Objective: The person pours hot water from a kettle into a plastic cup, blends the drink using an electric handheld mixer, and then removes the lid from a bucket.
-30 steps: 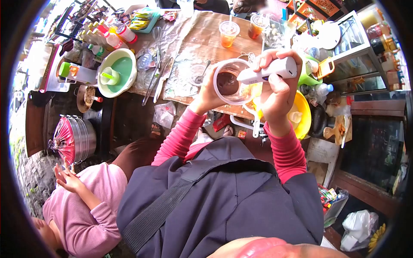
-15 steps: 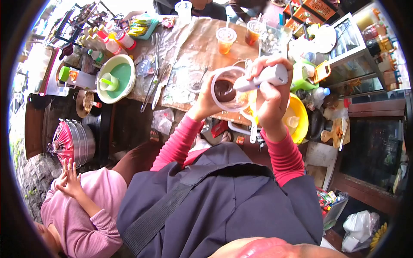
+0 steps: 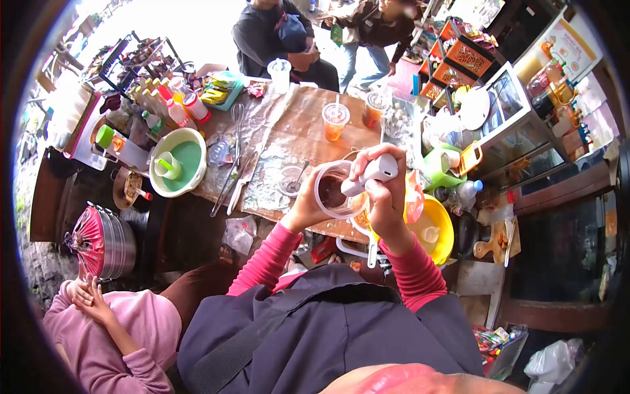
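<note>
My left hand [image 3: 303,207] is closed around a clear plastic cup [image 3: 351,207] with dark brown liquid [image 3: 333,189] in it. The cup's mouth tilts toward me. In my right hand [image 3: 388,205] is a white handheld device [image 3: 380,171] that looks like a drink frother, held over the cup's right side. Its lower end is hidden by my fingers and the cup. Just below my right hand, a white-handled utensil [image 3: 372,253] sticks out past the table edge. Right of that hand stands a yellow basin [image 3: 443,230].
Two iced drinks, a nearer lidded cup [image 3: 335,120] and a darker one [image 3: 375,113], stand on the table [image 3: 305,141]. A whisk [image 3: 237,118], knife [image 3: 243,180] and green-water basin [image 3: 161,185] lie left. A person in pink [image 3: 141,318] sits at lower left; two people are beyond the table.
The view has tilted up, showing more of the people across the table. My hands still hold the cup and frother together, and the frother's handle is angled differently.
</note>
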Demonstrator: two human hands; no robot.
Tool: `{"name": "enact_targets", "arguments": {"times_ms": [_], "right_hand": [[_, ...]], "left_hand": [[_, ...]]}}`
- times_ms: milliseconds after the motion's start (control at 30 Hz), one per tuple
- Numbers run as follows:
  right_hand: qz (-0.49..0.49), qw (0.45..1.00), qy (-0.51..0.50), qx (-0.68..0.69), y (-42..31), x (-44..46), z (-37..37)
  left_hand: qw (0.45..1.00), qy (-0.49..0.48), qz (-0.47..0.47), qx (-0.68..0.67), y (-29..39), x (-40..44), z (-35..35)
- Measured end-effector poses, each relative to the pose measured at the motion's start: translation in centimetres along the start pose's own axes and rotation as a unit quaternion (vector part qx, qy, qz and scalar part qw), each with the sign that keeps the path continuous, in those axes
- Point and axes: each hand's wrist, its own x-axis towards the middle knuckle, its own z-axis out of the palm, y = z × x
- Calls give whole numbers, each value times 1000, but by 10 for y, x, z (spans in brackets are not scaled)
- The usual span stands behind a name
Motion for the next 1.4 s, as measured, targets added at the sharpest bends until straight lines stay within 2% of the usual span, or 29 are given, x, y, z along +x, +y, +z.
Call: {"name": "enact_targets", "arguments": {"times_ms": [67, 100, 200, 267, 333, 400, 467, 533, 600, 767, 867, 933, 1033, 1167, 1233, 1333, 1367, 1400], "right_hand": [[8, 998, 3, -61, 0, 0, -2], [-20, 993, -1, -116, 1, 1, -3], [-55, 996, 7, -73, 3, 3, 2], [-48, 998, 15, -42, 3, 2, 4], [-8, 1000, 5, 1, 4, 3, 2], [-5, 1000, -7, -11, 2, 4, -2], [-22, 996, -7, -87, 4, 4, -4], [-31, 996, -2, -85, 7, 5, -1], [-49, 997, 16, -48, 7, 6, 4], [6, 999, -31, -10, 8, 6, -2], [9, 997, -23, -67, 9, 6, -2], [-45, 994, -12, -98, 13, 7, 0], [-31, 999, -8, -36, 15, 6, 3], [9, 998, -28, -53, 16, 5, -4], [-6, 991, -17, -134, 19, 4, -6], [-60, 990, -16, -123, 23, 5, -2], [-59, 991, -15, -122, 22, 5, -2], [-17, 995, -31, -89, 19, 4, -2]], "left_hand": [[1000, 8, -7, 12, 2, -1, -1], [1000, 9, -4, 14, 3, 0, -1], [999, 12, 6, 36, 5, 3, -2], [996, 7, 19, 90, 5, 5, -3], [998, 21, 11, 51, 4, 3, -1], [1000, 18, -12, 14, 4, 2, -1], [999, 23, -11, 47, 8, 4, -3], [996, 17, 24, 83, 10, 7, -3], [998, 20, 17, 59, 7, 6, -2], [999, 9, -8, 34, 7, 5, -2], [998, 9, 0, 56, 5, 6, -3], [996, 14, 18, 81, 4, 6, -3], [997, 15, 18, 78, 6, 7, -1], [998, 14, -9, 68, -1, 2, 2], [999, 14, -19, 39, -3, 2, 3], [998, 19, 9, 57, -1, 5, 3], [997, 22, 11, 67, 0, 5, 3], [997, 23, 12, 77, 0, 4, 3]]}}
